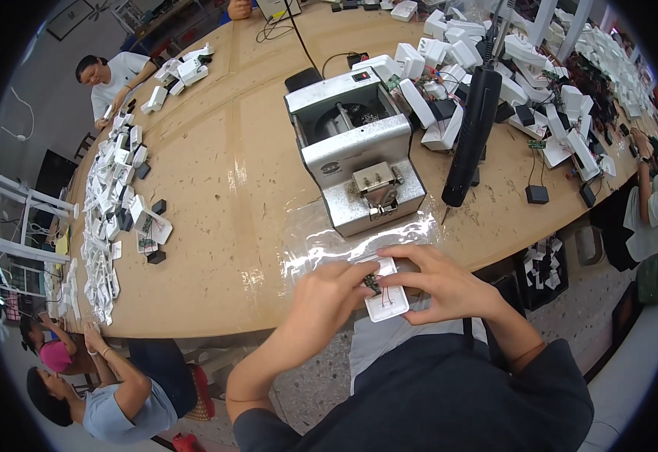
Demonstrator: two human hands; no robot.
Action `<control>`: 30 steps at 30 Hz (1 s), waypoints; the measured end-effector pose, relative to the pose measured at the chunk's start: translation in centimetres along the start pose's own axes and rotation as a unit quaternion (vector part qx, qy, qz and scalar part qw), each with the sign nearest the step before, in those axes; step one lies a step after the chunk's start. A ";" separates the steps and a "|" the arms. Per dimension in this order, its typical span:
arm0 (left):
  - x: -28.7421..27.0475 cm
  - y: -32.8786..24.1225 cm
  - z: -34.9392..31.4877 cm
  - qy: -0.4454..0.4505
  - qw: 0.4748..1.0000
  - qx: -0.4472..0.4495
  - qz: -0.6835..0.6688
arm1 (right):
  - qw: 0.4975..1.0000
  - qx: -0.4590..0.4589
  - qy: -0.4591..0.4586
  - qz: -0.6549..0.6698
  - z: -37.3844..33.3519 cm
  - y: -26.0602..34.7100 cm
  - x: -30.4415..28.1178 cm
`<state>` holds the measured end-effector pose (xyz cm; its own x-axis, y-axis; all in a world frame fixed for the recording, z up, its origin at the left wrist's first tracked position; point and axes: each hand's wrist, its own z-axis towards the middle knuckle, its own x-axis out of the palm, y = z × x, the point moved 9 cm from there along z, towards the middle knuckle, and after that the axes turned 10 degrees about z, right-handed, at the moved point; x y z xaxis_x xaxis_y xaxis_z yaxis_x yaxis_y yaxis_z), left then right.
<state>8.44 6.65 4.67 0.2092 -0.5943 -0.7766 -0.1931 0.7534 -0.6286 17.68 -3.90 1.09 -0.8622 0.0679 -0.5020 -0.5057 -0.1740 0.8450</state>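
Observation:
At the table's near edge, my right hand [442,285] grips a white plastic housing [386,307] from its right side. The open inside of the housing faces up, with thin red wires in it. From the left, my left hand [327,295] pinches a small green circuit board [372,283] over the housing. My right fingertips reach close to the board, and the fingers partly cover both parts. Just beyond my hands stands a silver metal screw feeder [359,158]. A black electric screwdriver [473,135] hangs to its right, bit pointing down.
White housings with wires and black blocks are heaped at the right [449,60]. Another long pile of white housings [110,196] lines the table's left side. A black crate [543,264] holds white parts below the table's right edge. Several people sit around the table.

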 end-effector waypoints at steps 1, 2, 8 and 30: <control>0.2 -0.6 0.0 -0.027 0.996 0.027 0.076 | 1.000 -0.012 0.003 -0.016 0.0 0.2 -0.1; 0.5 -1.3 -0.1 -0.054 0.985 0.053 0.152 | 0.999 -0.023 0.006 -0.033 0.1 0.4 -0.1; 1.7 -1.0 0.4 -0.129 0.979 -0.007 0.155 | 0.974 0.103 -0.076 0.189 -2.2 -4.2 -0.4; 3.8 0.4 -0.2 -0.146 0.983 -0.065 0.092 | 0.825 -0.062 -0.469 0.307 1.5 -3.2 -13.1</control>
<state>8.92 4.69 1.45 0.4214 -0.3307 -0.8444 -0.3697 0.7876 -0.4929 30.56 -2.72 5.25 -0.6273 0.6510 0.4275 -0.0072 -0.5537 0.8327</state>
